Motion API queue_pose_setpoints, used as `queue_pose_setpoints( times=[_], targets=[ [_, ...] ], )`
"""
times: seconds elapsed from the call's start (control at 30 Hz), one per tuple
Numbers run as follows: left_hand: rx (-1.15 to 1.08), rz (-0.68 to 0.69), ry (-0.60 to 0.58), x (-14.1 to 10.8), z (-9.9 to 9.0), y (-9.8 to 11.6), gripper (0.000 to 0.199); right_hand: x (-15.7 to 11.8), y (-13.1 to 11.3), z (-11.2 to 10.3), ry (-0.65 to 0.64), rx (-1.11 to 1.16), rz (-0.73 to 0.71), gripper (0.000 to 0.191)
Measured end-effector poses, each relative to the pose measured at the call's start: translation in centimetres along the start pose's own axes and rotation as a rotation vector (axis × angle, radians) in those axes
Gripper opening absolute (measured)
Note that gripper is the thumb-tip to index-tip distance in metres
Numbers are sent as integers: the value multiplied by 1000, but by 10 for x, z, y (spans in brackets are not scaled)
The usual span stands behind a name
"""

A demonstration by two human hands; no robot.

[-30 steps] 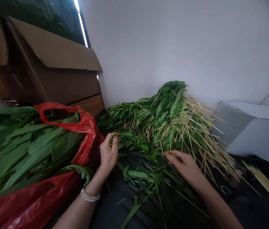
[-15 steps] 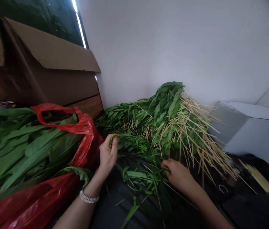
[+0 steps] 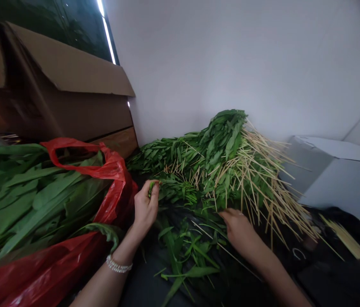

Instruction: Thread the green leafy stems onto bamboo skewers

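Note:
My left hand [image 3: 146,207], with a beaded bracelet on its wrist, is closed, and a bit of green leaf [image 3: 151,189] shows inside its curled fingers. My right hand [image 3: 240,230] is pinched, thumb against fingers; what it holds, if anything, is hidden. Below and between the hands, loose green leaves [image 3: 195,256] lie scattered on a dark surface. A thin stick [image 3: 210,234] slants across them and passes beneath my right forearm. Just beyond my hands lies a small bunch of leaves with cut stems [image 3: 186,192].
Behind is a heap of leafy greens [image 3: 221,132] with many wooden skewers [image 3: 263,179] jutting right. A red plastic bag [image 3: 116,179] full of large leaves [image 3: 45,200] is at left, before a cardboard box [image 3: 80,111]. At right are a white box [image 3: 342,183] and more skewers [image 3: 355,245].
Leaves that were bunched beside my right hand now lie spread lower on the dark surface. My right hand has shifted slightly right; my left hand has hardly moved.

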State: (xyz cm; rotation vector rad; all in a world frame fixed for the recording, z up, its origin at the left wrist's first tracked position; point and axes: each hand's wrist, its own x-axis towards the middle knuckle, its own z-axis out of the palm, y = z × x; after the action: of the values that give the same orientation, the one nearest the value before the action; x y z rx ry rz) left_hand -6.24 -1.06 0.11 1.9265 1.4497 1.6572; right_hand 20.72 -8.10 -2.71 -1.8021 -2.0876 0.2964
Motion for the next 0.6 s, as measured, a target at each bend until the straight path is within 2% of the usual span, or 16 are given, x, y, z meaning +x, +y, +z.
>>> queue_pose_setpoints(
  times=[0.1, 0.2, 0.3, 0.4, 0.47, 0.53, 0.6],
  targets=[
    [7, 5, 3, 0, 0, -1, 23, -10, -22, 3, -89, 35, -100, 39],
    [8, 5, 1, 0, 1, -1, 24, -16, -40, -4, -201, 363, -290, 35],
    [8, 6, -11, 0, 0, -1, 24, -12, -34, -10, -108, 555, -237, 30],
    [39, 33, -22, -1, 0, -1, 24, -2, -14, -9, 76, 562, -118, 29],
    [78, 69, -34, -1, 2, -5, 24, 3, -3, -7, 148, 530, -73, 30],
    [111, 95, -60, -1, 6, -12, 24, 6, 1, -10, 154, 430, -84, 33],
    [125, 90, -88, -1, 11, -19, 24, 10, -2, -15, 101, 287, -140, 38]
  ],
)
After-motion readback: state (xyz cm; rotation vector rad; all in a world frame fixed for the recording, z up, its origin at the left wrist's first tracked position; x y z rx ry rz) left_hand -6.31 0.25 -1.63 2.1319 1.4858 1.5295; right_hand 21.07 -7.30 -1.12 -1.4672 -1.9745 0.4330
